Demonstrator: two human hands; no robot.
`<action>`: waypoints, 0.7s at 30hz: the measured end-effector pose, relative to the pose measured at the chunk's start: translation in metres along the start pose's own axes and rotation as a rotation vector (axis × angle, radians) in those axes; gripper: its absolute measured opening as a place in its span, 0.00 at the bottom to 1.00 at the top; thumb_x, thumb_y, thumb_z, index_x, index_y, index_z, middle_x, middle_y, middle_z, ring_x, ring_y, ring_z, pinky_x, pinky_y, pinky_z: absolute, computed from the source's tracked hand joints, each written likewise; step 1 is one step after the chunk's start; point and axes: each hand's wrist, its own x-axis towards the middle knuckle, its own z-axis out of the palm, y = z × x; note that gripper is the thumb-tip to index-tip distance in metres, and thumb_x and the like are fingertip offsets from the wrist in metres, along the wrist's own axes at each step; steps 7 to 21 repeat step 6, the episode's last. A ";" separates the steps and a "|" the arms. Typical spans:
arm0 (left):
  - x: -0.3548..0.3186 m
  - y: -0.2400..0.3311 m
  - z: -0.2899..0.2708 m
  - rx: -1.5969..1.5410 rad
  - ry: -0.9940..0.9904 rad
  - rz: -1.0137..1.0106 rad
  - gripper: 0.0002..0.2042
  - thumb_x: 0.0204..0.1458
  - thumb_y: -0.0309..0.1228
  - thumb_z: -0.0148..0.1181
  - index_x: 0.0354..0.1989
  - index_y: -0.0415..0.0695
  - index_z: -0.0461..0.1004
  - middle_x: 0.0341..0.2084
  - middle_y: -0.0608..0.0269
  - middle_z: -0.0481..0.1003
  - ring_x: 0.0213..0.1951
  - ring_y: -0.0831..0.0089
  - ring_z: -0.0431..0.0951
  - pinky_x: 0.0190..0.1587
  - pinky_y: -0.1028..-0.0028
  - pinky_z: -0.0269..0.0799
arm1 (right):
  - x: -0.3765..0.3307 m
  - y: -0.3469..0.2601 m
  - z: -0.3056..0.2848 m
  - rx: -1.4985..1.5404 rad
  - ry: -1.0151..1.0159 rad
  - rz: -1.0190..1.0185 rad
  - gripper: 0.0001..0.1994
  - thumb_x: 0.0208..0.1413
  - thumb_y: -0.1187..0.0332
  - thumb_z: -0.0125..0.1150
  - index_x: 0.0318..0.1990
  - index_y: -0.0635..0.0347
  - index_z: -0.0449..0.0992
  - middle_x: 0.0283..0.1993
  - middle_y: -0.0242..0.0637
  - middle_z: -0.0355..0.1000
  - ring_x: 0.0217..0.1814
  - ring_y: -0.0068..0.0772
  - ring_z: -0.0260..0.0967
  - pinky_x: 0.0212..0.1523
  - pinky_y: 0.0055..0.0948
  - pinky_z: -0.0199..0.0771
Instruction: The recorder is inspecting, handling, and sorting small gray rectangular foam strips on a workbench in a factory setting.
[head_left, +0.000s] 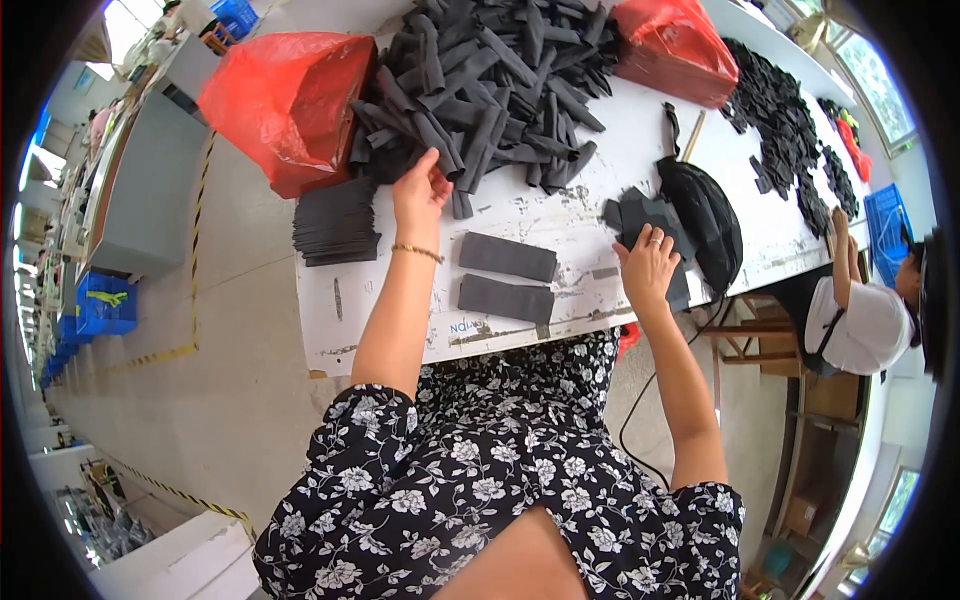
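My left hand (420, 195), with a beaded bracelet at the wrist, reaches the near edge of a large heap of dark grey fabric strips (490, 90). Its fingers are loosely bent and apart, with the tips against the curled strips; no strip shows clearly gripped. My right hand (650, 265), a ring on one finger, lies with spread fingers over some flat dark grey fabric pieces (640, 212). Between my hands, two flat strips, a far one (508, 257) and a near one (505, 298), lie side by side. A neat stack of strips (336, 222) sits left of my left hand.
A red plastic bag (285, 105) stands at the table's left, another red bag (675, 50) at the back. Beside my right hand lies a rounded black pouch-like thing (705, 225). Small black pieces (785, 140) spread farther right, where another person (860, 315) sits. A black cable (632, 405) hangs below.
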 end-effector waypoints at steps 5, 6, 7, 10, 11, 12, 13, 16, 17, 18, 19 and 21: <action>-0.024 -0.013 -0.027 -0.136 -0.304 -0.021 0.12 0.56 0.26 0.57 0.47 0.33 0.72 0.40 0.47 0.77 0.41 0.54 0.80 0.45 0.58 0.79 | 0.014 -0.014 0.028 -0.013 -0.197 -0.073 0.24 0.54 0.58 0.61 0.52 0.67 0.69 0.48 0.39 0.69 0.51 0.40 0.65 0.47 0.39 0.69; -0.027 -0.018 -0.031 -0.116 -0.320 -0.006 0.15 0.56 0.28 0.58 0.50 0.34 0.70 0.40 0.47 0.77 0.39 0.53 0.80 0.42 0.61 0.80 | 0.016 -0.017 0.032 -0.043 -0.297 -0.127 0.22 0.55 0.63 0.60 0.52 0.67 0.69 0.49 0.39 0.69 0.51 0.41 0.65 0.49 0.40 0.70; -0.027 -0.018 -0.031 -0.116 -0.320 -0.006 0.15 0.56 0.28 0.58 0.50 0.34 0.70 0.40 0.47 0.77 0.39 0.53 0.80 0.42 0.61 0.80 | 0.016 -0.017 0.032 -0.043 -0.297 -0.127 0.22 0.55 0.63 0.60 0.52 0.67 0.69 0.49 0.39 0.69 0.51 0.41 0.65 0.49 0.40 0.70; -0.027 -0.018 -0.031 -0.116 -0.320 -0.006 0.15 0.56 0.28 0.58 0.50 0.34 0.70 0.40 0.47 0.77 0.39 0.53 0.80 0.42 0.61 0.80 | 0.016 -0.017 0.032 -0.043 -0.297 -0.127 0.22 0.55 0.63 0.60 0.52 0.67 0.69 0.49 0.39 0.69 0.51 0.41 0.65 0.49 0.40 0.70; -0.027 -0.018 -0.031 -0.116 -0.320 -0.006 0.15 0.56 0.28 0.58 0.50 0.34 0.70 0.40 0.47 0.77 0.39 0.53 0.80 0.42 0.61 0.80 | 0.016 -0.017 0.032 -0.043 -0.297 -0.127 0.22 0.55 0.63 0.60 0.52 0.67 0.69 0.49 0.39 0.69 0.51 0.41 0.65 0.49 0.40 0.70; -0.027 -0.018 -0.031 -0.116 -0.320 -0.006 0.15 0.56 0.28 0.58 0.50 0.34 0.70 0.40 0.47 0.77 0.39 0.53 0.80 0.42 0.61 0.80 | 0.016 -0.017 0.032 -0.043 -0.297 -0.127 0.22 0.55 0.63 0.60 0.52 0.67 0.69 0.49 0.39 0.69 0.51 0.41 0.65 0.49 0.40 0.70; -0.027 -0.018 -0.031 -0.116 -0.320 -0.006 0.15 0.56 0.28 0.58 0.50 0.34 0.70 0.40 0.47 0.77 0.39 0.53 0.80 0.42 0.61 0.80 | 0.016 -0.017 0.032 -0.043 -0.297 -0.127 0.22 0.55 0.63 0.60 0.52 0.67 0.69 0.49 0.39 0.69 0.51 0.41 0.65 0.49 0.40 0.70; -0.027 -0.018 -0.031 -0.116 -0.320 -0.006 0.15 0.56 0.28 0.58 0.50 0.34 0.70 0.40 0.47 0.77 0.39 0.53 0.80 0.42 0.61 0.80 | 0.016 -0.017 0.032 -0.043 -0.297 -0.127 0.22 0.55 0.63 0.60 0.52 0.67 0.69 0.49 0.39 0.69 0.51 0.41 0.65 0.49 0.40 0.70; -0.027 -0.018 -0.031 -0.116 -0.320 -0.006 0.15 0.56 0.28 0.58 0.50 0.34 0.70 0.40 0.47 0.77 0.39 0.53 0.80 0.42 0.61 0.80 | 0.016 -0.017 0.032 -0.043 -0.297 -0.127 0.22 0.55 0.63 0.60 0.52 0.67 0.69 0.49 0.39 0.69 0.51 0.41 0.65 0.49 0.40 0.70; -0.027 -0.018 -0.031 -0.116 -0.320 -0.006 0.15 0.56 0.28 0.58 0.50 0.34 0.70 0.40 0.47 0.77 0.39 0.53 0.80 0.42 0.61 0.80 | 0.016 -0.017 0.032 -0.043 -0.297 -0.127 0.22 0.55 0.63 0.60 0.52 0.67 0.69 0.49 0.39 0.69 0.51 0.41 0.65 0.49 0.40 0.70; -0.027 -0.018 -0.031 -0.116 -0.320 -0.006 0.15 0.56 0.28 0.58 0.50 0.34 0.70 0.40 0.47 0.77 0.39 0.53 0.80 0.42 0.61 0.80 | 0.016 -0.017 0.032 -0.043 -0.297 -0.127 0.22 0.55 0.63 0.60 0.52 0.67 0.69 0.49 0.39 0.69 0.51 0.41 0.65 0.49 0.40 0.70; -0.027 -0.018 -0.031 -0.116 -0.320 -0.006 0.15 0.56 0.28 0.58 0.50 0.34 0.70 0.40 0.47 0.77 0.39 0.53 0.80 0.42 0.61 0.80 | 0.016 -0.017 0.032 -0.043 -0.297 -0.127 0.22 0.55 0.63 0.60 0.52 0.67 0.69 0.49 0.39 0.69 0.51 0.41 0.65 0.49 0.40 0.70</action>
